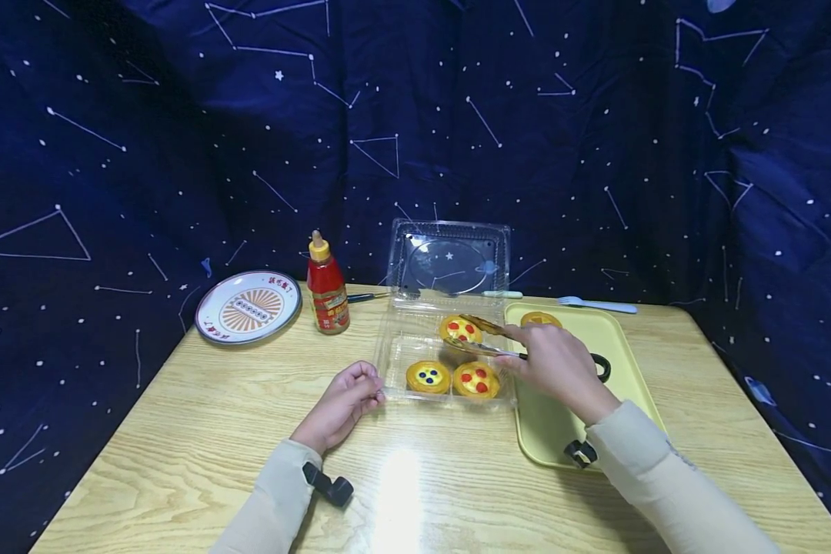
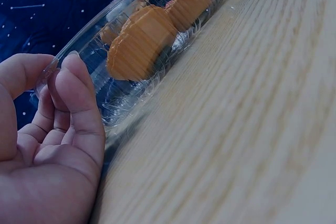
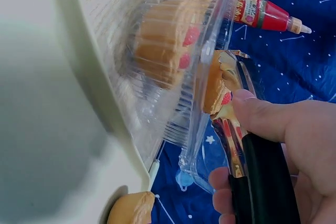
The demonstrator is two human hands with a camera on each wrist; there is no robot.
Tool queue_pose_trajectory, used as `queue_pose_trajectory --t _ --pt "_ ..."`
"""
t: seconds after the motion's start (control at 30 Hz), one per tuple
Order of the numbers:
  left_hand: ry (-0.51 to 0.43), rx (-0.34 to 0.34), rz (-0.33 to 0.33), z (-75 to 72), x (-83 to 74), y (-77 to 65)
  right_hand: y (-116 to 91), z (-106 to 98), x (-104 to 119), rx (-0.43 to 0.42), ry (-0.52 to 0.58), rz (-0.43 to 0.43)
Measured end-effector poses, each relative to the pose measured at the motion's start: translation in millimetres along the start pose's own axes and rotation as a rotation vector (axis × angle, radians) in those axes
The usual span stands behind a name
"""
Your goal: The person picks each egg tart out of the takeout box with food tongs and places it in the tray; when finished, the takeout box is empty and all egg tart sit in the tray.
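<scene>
Head view: from far off, I see the right hand (image 1: pixel 561 365) gripping the tongs (image 3: pixel 257 156), and their two arms sit around a tart (image 1: pixel 460 330) with red dots on top, at the back right part of the clear box (image 1: pixel 403 350). I can't tell if the tart is touching the bottom there. The left hand (image 1: pixel 342 404) pinches the rim of the box near its front left corner. I think the tart is light, but I can't tell if its crust is soft or hard. I'd hold it low on the thick side, away from the red dots, with a gentle squeeze, since shiny metal could slip. The box looks thin, light and bendy, so I'd pinch only its rim.
</scene>
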State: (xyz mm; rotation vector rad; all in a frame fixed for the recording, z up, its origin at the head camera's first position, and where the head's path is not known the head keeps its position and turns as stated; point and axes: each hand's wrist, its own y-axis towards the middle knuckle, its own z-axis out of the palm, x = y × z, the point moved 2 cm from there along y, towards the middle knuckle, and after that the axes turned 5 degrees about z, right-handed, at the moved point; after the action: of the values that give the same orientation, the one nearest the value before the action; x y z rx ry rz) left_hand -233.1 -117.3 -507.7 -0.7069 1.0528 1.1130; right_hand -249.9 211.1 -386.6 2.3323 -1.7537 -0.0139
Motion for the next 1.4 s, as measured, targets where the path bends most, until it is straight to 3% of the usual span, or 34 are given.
queue_pose_trajectory --t 0.63,1.1,1.4 --pt "-0.009 -0.012 -0.002 2.9 -3.5 -2.0 -22 -30 -28 -0.133 -0.008 0.01" --pt "-0.021 -0.007 -0.001 2.9 -3.2 -1.8 -40 -47 -62 -0.14 0.0 0.089" --pt "-0.01 0.002 0.0 3.4 -2.0 -1.7 -52 -50 -95 -0.151 -0.01 0.174"
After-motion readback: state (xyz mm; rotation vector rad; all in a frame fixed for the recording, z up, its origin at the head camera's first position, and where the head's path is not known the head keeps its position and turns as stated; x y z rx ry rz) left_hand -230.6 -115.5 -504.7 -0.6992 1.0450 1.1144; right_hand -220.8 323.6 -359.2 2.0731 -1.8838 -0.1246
